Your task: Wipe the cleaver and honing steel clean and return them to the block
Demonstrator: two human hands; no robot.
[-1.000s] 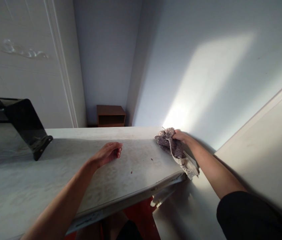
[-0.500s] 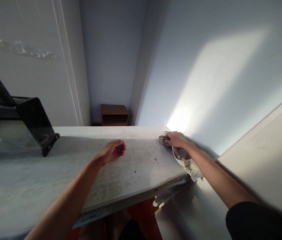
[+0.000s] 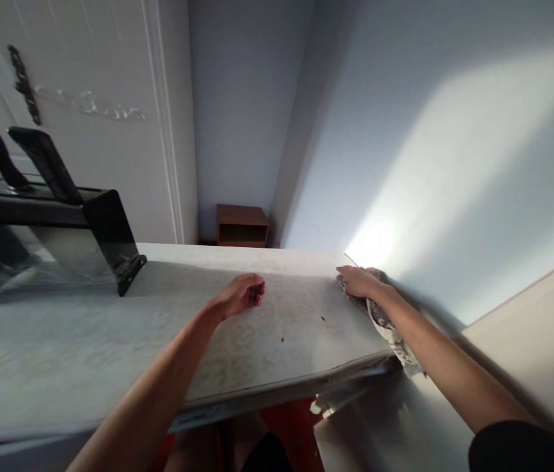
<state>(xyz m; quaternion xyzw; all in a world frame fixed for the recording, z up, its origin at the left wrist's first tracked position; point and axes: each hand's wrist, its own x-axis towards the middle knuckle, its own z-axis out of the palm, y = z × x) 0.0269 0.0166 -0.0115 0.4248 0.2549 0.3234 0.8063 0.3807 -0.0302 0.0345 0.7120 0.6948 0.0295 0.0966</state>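
My right hand [image 3: 362, 282] lies over a crumpled, grey-brown patterned cloth [image 3: 385, 319], pressing it on the right end of the white table [image 3: 237, 354]. The cloth's pale end hangs over the front right corner. Part of it is hidden beneath my palm and forearm. My left hand [image 3: 242, 295] rests on its side near the table's middle, fingers loosely curled in, with nothing seen in them. Between the hands and nearer the front edge lie two small dark crumbs, one [image 3: 282, 339] closer to the left hand and another [image 3: 322, 318] closer to the cloth.
A black knife holder [image 3: 109, 223] with clear sides and black-handled knives stands at the table's left. Behind are a white panelled door [image 3: 104, 59] and a low brown cabinet [image 3: 242, 214]. A sunlit wall [image 3: 404, 131] borders the right end.
The view has swung left, bringing more of the knife holder into sight. My right hand has slid slightly toward the far edge, covering more of the cloth. My left hand stays in the same pose.
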